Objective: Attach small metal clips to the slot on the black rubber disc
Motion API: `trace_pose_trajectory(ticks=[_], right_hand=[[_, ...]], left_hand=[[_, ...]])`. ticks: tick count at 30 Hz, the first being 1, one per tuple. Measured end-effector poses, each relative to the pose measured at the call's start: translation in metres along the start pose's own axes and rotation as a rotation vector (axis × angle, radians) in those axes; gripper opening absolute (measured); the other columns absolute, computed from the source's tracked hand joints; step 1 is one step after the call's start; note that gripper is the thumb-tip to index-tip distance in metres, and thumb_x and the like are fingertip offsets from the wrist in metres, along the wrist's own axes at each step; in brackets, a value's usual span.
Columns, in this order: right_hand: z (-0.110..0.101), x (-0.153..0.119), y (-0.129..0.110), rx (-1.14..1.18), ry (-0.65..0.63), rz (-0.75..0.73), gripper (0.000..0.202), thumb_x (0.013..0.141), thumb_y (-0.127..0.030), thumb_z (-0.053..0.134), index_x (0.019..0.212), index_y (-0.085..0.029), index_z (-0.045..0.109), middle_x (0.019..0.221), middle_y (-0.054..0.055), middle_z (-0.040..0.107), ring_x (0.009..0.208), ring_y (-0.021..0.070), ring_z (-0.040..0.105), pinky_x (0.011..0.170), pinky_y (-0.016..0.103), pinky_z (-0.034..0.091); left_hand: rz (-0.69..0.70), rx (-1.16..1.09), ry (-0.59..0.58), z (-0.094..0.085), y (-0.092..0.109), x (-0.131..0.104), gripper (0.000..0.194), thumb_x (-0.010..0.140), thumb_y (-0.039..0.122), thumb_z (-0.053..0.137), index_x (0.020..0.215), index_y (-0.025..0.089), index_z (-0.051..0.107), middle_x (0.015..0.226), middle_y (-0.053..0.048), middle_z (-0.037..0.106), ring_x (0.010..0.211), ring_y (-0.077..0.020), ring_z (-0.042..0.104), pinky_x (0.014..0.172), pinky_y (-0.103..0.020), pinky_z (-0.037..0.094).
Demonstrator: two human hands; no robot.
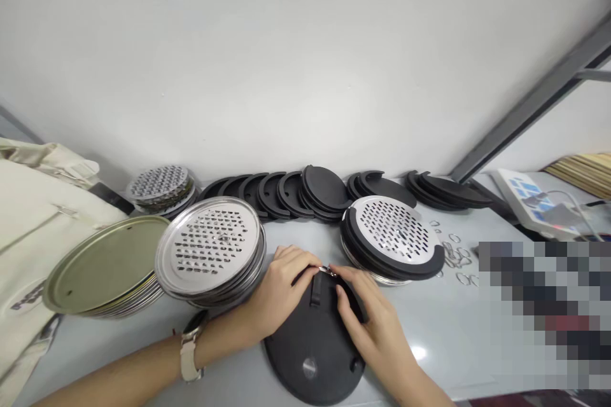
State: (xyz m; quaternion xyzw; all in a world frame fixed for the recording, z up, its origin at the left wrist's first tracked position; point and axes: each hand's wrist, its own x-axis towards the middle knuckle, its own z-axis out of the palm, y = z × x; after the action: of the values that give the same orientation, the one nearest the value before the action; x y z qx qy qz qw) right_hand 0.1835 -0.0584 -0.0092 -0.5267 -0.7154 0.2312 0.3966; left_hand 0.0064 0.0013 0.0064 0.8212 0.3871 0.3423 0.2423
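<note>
A round black disc (pixel 312 343) with a short black strap (pixel 316 290) near its far edge lies in front of me. At that edge is a small shiny metal clip (pixel 328 271). My left hand (pixel 286 283), coming from the left with a watch on the wrist, pinches the clip's left end. The fingertips of my right hand (pixel 370 311) close on its right end, while the thumb rests over the disc. Left of my hands stands a stack of silver perforated plates (pixel 210 245); to the right, another perforated plate (pixel 394 229) sits in a black holder.
Green round trays (pixel 107 267) are stacked at the left beside a cream bag (pixel 28 235). Black discs (pixel 324 187) line the wall, with a grater stack (pixel 160 184) at their left. Metal rings (pixel 463 278) lie at the right, near a white-and-blue box (pixel 534 200).
</note>
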Motion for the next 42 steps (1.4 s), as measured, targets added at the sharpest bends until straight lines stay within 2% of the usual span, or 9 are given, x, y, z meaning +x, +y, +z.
trace_pose_trajectory(ticks=[7,11,16,25,33,42], right_hand=[[0.0008,0.0008,0.0021,-0.002,0.038,-0.028,0.026,0.094,-0.020,0.046,0.117,-0.025,0.057,0.106,0.007,0.058,0.102,0.0203,0.056,0.086,0.032,0.047],[0.0001,0.0005,0.0027,-0.059,0.041,-0.042,0.033,0.094,-0.019,0.045,0.125,-0.025,0.054,0.115,0.008,0.057,0.107,0.0218,0.054,0.090,0.035,0.047],[-0.0002,0.0016,0.0032,-0.100,0.012,-0.097,0.037,0.093,-0.017,0.043,0.127,-0.027,0.055,0.123,0.007,0.059,0.113,0.0224,0.053,0.094,0.038,0.047],[-0.0001,0.0009,0.0049,-0.152,-0.020,-0.067,0.045,0.094,-0.019,0.043,0.138,-0.027,0.046,0.136,0.004,0.053,0.126,0.0224,0.045,0.102,0.042,0.043],[-0.0008,0.0028,0.0031,-0.121,-0.005,-0.082,0.042,0.093,-0.018,0.043,0.133,-0.028,0.052,0.128,0.005,0.058,0.119,0.0220,0.051,0.097,0.039,0.047],[-0.0014,0.0022,0.0024,-0.118,0.005,-0.127,0.041,0.093,-0.015,0.043,0.131,-0.026,0.053,0.124,0.006,0.060,0.116,0.0218,0.052,0.095,0.038,0.049]], left_hand=[[-0.003,0.005,0.002,-0.0010,0.0012,-0.0007,0.011,0.091,0.011,0.054,0.086,0.020,0.059,0.085,0.003,0.063,0.086,-0.0139,0.056,0.084,-0.029,0.037],[-0.027,0.034,0.042,-0.0005,0.0004,-0.0016,0.011,0.090,0.011,0.054,0.087,0.020,0.059,0.090,0.001,0.062,0.089,-0.0150,0.055,0.085,-0.031,0.037],[-0.052,0.063,0.024,-0.0005,-0.0019,-0.0022,0.012,0.091,0.011,0.053,0.086,0.021,0.058,0.086,0.002,0.060,0.085,-0.0151,0.054,0.084,-0.032,0.037],[-0.062,0.083,0.051,0.0029,-0.0075,-0.0054,0.013,0.090,0.011,0.052,0.082,0.019,0.057,0.085,-0.001,0.058,0.085,-0.0163,0.053,0.080,-0.030,0.041],[-0.063,0.006,0.037,0.0012,-0.0032,-0.0031,0.015,0.091,0.010,0.050,0.086,0.020,0.059,0.085,0.000,0.058,0.086,-0.0159,0.054,0.081,-0.030,0.041],[-0.053,0.043,0.044,0.0014,-0.0031,-0.0024,0.014,0.091,0.010,0.050,0.087,0.021,0.058,0.087,0.000,0.058,0.088,-0.0157,0.054,0.084,-0.031,0.039]])
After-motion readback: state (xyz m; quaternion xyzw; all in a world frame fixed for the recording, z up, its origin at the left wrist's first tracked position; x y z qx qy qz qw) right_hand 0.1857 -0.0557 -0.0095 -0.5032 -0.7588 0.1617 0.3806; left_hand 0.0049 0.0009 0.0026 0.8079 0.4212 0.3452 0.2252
